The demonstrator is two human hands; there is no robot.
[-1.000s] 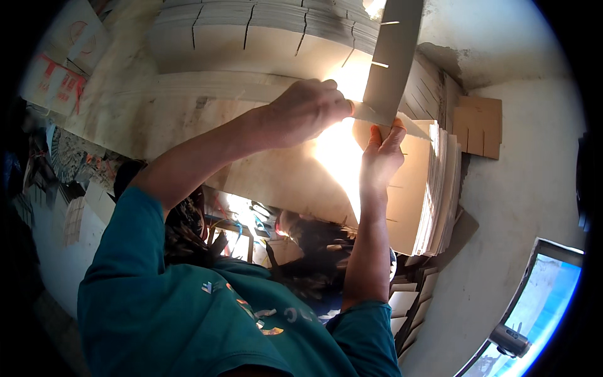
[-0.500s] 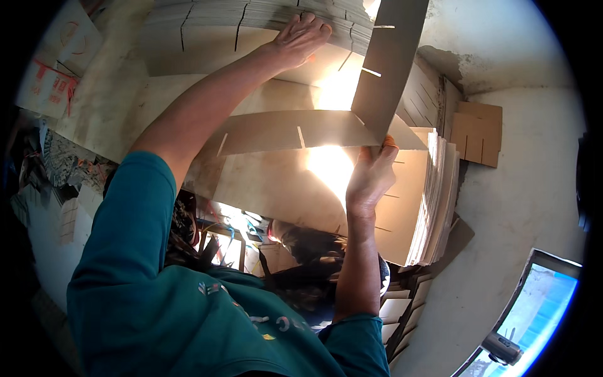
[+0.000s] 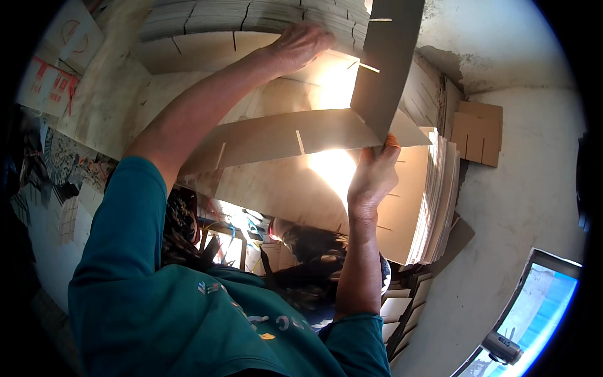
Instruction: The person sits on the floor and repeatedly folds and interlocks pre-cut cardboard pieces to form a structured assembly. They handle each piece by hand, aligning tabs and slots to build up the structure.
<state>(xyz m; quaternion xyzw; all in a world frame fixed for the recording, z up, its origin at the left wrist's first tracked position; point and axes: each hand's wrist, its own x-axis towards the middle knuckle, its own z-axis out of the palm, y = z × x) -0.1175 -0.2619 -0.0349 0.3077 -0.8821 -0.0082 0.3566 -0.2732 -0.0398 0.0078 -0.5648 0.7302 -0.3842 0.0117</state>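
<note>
In my right hand (image 3: 372, 179), raised at the middle right, the fingers and thumb pinch two slotted cardboard dividers where they join. One cardboard divider (image 3: 392, 56) stands up from the hand; another cardboard strip (image 3: 264, 135) stretches left beneath my left forearm. My left hand (image 3: 303, 47) is blurred at the front of a stack of slotted cardboard sheets (image 3: 213, 16). Its curled fingers are closed at the upper edge of the front cardboard sheet (image 3: 207, 53), whose slots stand out of line with those of the stack. My left fingertips are partly hidden.
Below these lies a pale wooden work surface (image 3: 270, 195) with bright sun patches. Another stack of cardboard sheets (image 3: 433, 195) stands to the right, before a white wall (image 3: 515, 163). A small cardboard piece (image 3: 480, 135) leans there. Scraps (image 3: 63, 157) lie at the left.
The front sheet has come slightly away from the stack, shifting left and down. My left hand has moved a little downward; my right hand and its dividers have hardly moved.
</note>
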